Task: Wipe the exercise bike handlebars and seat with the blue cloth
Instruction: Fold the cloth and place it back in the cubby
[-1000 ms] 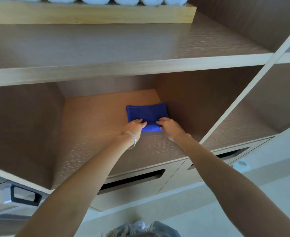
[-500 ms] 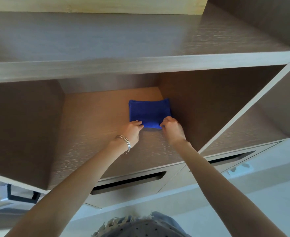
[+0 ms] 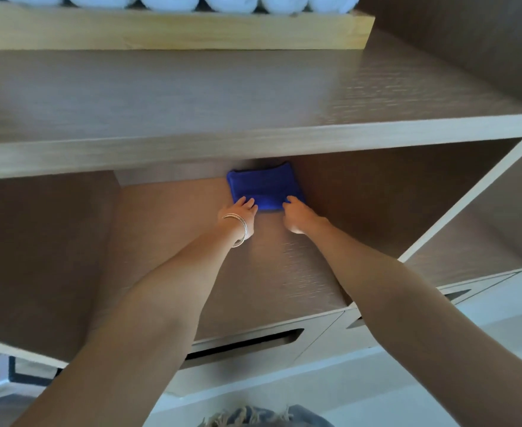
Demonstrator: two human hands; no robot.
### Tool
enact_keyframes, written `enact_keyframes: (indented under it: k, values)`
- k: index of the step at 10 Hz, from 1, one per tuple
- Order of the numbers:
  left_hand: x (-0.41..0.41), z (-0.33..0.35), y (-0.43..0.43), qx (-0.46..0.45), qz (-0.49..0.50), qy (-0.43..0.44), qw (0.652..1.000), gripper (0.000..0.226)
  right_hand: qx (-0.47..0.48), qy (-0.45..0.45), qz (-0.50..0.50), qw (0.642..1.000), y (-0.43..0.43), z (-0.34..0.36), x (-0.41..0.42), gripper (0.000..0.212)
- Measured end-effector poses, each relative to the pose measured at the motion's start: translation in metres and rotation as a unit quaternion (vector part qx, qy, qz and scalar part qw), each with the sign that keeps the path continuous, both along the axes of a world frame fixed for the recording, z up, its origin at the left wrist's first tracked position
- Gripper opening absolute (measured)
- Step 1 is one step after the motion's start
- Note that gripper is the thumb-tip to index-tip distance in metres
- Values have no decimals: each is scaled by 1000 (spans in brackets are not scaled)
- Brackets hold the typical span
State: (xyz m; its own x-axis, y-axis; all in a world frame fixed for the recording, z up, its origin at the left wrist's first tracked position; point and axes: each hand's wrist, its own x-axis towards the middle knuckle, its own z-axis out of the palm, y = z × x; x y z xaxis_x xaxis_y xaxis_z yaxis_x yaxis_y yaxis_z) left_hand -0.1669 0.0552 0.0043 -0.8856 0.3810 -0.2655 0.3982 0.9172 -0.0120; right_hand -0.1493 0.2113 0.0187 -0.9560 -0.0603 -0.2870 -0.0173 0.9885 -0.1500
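Note:
The folded blue cloth lies flat deep inside a wooden shelf compartment, its far edge at the back wall. Both my arms reach into the compartment. My left hand, with thin bangles on the wrist, has its fingers over the cloth's near left corner. My right hand holds the near right corner with curled fingers. No exercise bike is in view.
The upper shelf board overhangs just above the cloth. A pale wooden tray with rolled white towels sits on it. A slanted divider panel bounds the compartment on the right. Drawers with slot handles lie below.
The cloth has slid farther back to the compartment's rear wall, with both hands following on its near edge. The view has tilted up, so the towel tray shows again.

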Motion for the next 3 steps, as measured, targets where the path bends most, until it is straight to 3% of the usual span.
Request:
enact_keyframes:
  k: [1, 3]
  values:
    - [10, 5, -4, 17, 0, 16, 1000, 54, -17, 6, 5, 1000, 5, 7, 10, 49]
    - [50, 13, -20, 74, 14, 123, 989, 61, -19, 106, 41, 993, 13, 17, 49, 52]
